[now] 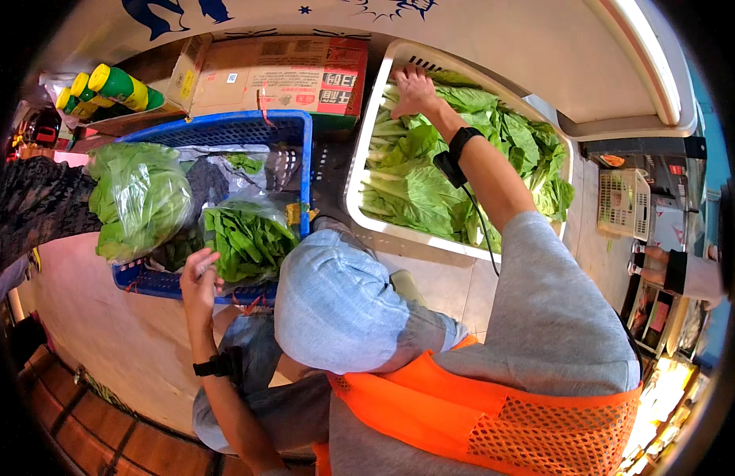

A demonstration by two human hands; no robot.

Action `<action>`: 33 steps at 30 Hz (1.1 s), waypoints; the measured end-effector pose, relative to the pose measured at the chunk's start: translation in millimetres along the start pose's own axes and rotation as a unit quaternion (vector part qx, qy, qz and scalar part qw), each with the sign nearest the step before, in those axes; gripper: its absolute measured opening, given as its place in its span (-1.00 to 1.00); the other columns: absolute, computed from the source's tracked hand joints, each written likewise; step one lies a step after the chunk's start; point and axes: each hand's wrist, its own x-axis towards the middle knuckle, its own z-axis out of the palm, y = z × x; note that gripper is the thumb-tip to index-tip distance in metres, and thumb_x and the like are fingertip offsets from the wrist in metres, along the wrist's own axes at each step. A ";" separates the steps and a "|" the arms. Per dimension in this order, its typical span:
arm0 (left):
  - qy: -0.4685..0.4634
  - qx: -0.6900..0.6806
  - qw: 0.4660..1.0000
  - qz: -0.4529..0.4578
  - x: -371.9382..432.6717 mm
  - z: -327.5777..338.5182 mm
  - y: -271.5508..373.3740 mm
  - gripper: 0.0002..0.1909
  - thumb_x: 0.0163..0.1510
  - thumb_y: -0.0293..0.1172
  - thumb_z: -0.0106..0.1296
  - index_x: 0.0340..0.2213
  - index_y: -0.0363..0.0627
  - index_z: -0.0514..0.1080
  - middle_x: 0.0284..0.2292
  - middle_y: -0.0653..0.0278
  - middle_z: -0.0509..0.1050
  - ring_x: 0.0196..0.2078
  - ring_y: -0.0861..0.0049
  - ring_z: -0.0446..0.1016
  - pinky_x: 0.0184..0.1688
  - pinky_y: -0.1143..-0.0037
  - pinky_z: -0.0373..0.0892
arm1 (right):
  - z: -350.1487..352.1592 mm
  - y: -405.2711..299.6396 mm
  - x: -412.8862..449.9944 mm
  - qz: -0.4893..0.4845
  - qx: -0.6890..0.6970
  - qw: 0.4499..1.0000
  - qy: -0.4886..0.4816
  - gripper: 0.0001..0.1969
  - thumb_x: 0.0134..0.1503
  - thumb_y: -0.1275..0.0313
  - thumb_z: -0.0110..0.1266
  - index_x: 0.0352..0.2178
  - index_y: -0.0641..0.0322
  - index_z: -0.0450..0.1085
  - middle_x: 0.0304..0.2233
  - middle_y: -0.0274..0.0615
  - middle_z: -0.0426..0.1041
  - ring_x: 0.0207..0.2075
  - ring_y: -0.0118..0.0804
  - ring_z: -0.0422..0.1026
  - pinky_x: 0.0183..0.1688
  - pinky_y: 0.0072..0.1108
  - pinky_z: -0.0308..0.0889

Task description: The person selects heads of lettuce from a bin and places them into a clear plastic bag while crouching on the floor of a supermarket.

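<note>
My right hand (414, 92), fingers spread, rests at the far left corner of a white plastic crate (367, 128), over the pale stalks of leafy greens (415, 181). Nothing shows in its grip, though its underside is hidden. My left hand (201, 273) is raised at the near side of a blue plastic basket (308, 149), its fingers partly curled. Just beyond it lies a clear plastic bag of dark green leaves (248, 241); whether the fingers touch the bag, I cannot tell. A larger bag of pale lettuce (141, 202) sits at the basket's left side.
A printed cardboard box (272, 74) stands behind the blue basket, with green bottles with yellow caps (120, 86) to its left. A patterned dark sleeve (46, 205) reaches in from the left. At the far right are a small pale crate (623, 202) and a person's legs (653, 265).
</note>
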 end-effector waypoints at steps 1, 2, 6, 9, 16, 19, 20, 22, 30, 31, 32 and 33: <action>0.005 -0.001 1.000 -0.010 -0.8 -0.8 0.8 -0.62 0.12 -0.57 -0.14 0.00 -0.21 0.31 -0.07 0.09 0.46 -0.49 0.70 0.34 -0.47 0.64 0.29 | 1.6 -1.7 1.0 -0.007 0.020 1.000 0.018 0.12 -0.40 -0.12 0.36 0.18 0.17 0.09 0.26 0.14 -0.07 0.27 0.21 -0.06 0.20 -0.08 0.06; 0.008 -0.002 1.000 -0.010 -0.6 -1.8 -1.0 -0.62 0.12 -0.57 -0.14 0.00 -0.21 0.31 -0.07 0.09 0.46 -0.49 0.70 0.34 -0.47 0.64 0.29 | 3.4 -1.1 -0.2 0.001 0.043 0.998 0.043 0.13 -0.42 -0.10 0.38 0.17 0.20 0.11 0.21 0.14 0.08 0.23 0.18 0.06 0.20 -0.07 0.06; 0.009 -0.003 1.000 -0.016 -2.0 -2.9 -0.8 -0.62 0.11 -0.57 -0.14 0.00 -0.21 0.31 -0.08 0.12 0.47 -0.49 0.70 0.36 -0.46 0.64 0.29 | -15.9 3.3 1.9 0.038 0.076 0.996 -0.041 0.09 -0.39 -0.10 0.36 0.14 0.30 0.15 -0.04 0.07 0.41 0.05 0.07 0.36 0.18 -0.06 0.07; 0.006 -0.001 1.000 -0.014 -2.7 -2.7 0.2 -0.63 0.12 -0.58 -0.15 -0.01 -0.20 0.32 -0.09 0.14 0.47 -0.49 0.70 0.36 -0.46 0.65 0.29 | -16.7 0.9 2.0 -0.003 -0.031 0.999 -0.019 0.00 -0.30 -0.06 0.32 0.12 0.30 0.18 -0.01 0.08 0.39 0.05 0.06 0.36 0.18 -0.06 0.07; 0.001 -0.036 0.999 0.009 -1.6 -2.9 0.1 -0.65 0.12 -0.60 -0.14 -0.04 -0.16 0.35 -0.11 0.19 0.49 -0.48 0.73 0.38 -0.47 0.67 0.29 | -19.6 35.5 -32.8 -0.098 0.208 0.969 0.093 -0.20 -0.24 0.23 0.34 0.03 0.37 0.20 -0.10 0.22 0.41 -0.05 0.17 0.40 0.01 -0.23 0.33; 0.001 -0.045 0.999 0.020 1.8 -9.2 -11.4 -0.67 0.14 -0.59 -0.14 -0.05 -0.15 0.36 -0.11 0.20 0.49 -0.47 0.73 0.38 -0.46 0.67 0.30 | -86.9 36.6 -85.2 -0.102 0.333 0.926 0.145 -0.32 -0.22 0.37 0.31 -0.02 0.31 0.23 -0.20 0.05 0.48 -0.17 -0.08 0.49 -0.06 -0.38 0.39; -0.007 -0.051 0.999 0.015 2.6 -2.7 -7.9 -0.68 0.14 -0.58 -0.13 -0.05 -0.15 0.36 -0.10 0.22 0.49 -0.46 0.73 0.39 -0.45 0.67 0.30 | -109.6 47.3 -105.6 -0.094 0.401 0.899 0.148 -0.35 -0.22 0.42 0.28 -0.04 0.30 0.23 -0.21 -0.01 0.48 -0.17 -0.19 0.48 -0.08 -0.44 0.40; -0.015 -0.050 0.999 0.012 3.0 3.1 -3.0 -0.68 0.15 -0.57 -0.12 -0.05 -0.15 0.36 -0.09 0.22 0.48 -0.45 0.73 0.39 -0.44 0.66 0.30 | -154.4 67.3 -142.6 -0.139 0.489 0.841 0.187 -0.40 -0.21 0.49 0.24 -0.06 0.28 0.24 -0.22 -0.11 0.47 -0.18 -0.35 0.46 -0.11 -0.51 0.42; -0.019 -0.028 0.999 -0.001 -9.0 2.3 -3.9 -0.67 0.14 -0.55 -0.12 -0.04 -0.12 0.36 -0.05 0.22 0.46 -0.39 0.71 0.39 -0.40 0.64 0.31 | -200.8 4.7 -188.6 -0.193 0.221 0.949 0.120 -0.36 -0.23 0.48 0.32 -0.04 0.15 0.25 -0.23 -0.04 0.46 -0.19 -0.08 0.48 -0.15 -0.39 0.44; -0.025 -0.032 0.999 0.002 -7.1 4.1 -2.2 -0.67 0.14 -0.55 -0.12 -0.04 -0.12 0.36 -0.05 0.22 0.46 -0.39 0.71 0.39 -0.40 0.64 0.31 | -167.3 -8.7 -181.3 -0.178 0.184 0.963 0.082 -0.38 -0.24 0.44 0.34 -0.08 0.17 0.26 -0.24 -0.03 0.46 -0.22 -0.04 0.47 -0.18 -0.34 0.44; -0.031 -0.033 0.999 0.001 -5.9 4.9 -0.4 -0.67 0.14 -0.55 -0.12 -0.04 -0.12 0.36 -0.05 0.22 0.45 -0.39 0.71 0.40 -0.40 0.64 0.31 | -117.6 -17.9 -168.1 -0.197 0.124 0.968 0.095 -0.38 -0.25 0.40 0.35 -0.10 0.19 0.26 -0.26 -0.04 0.45 -0.24 -0.05 0.47 -0.18 -0.33 0.44; -0.032 -0.031 0.999 -0.004 -5.5 4.4 -0.8 -0.67 0.14 -0.55 -0.13 -0.04 -0.12 0.36 -0.05 0.23 0.45 -0.39 0.70 0.40 -0.39 0.64 0.31 | -73.5 -30.1 -156.3 -0.160 0.120 0.980 -0.015 -0.28 -0.20 0.31 0.34 0.02 0.16 0.19 -0.15 0.04 0.41 -0.13 -0.01 0.43 -0.09 -0.27 0.38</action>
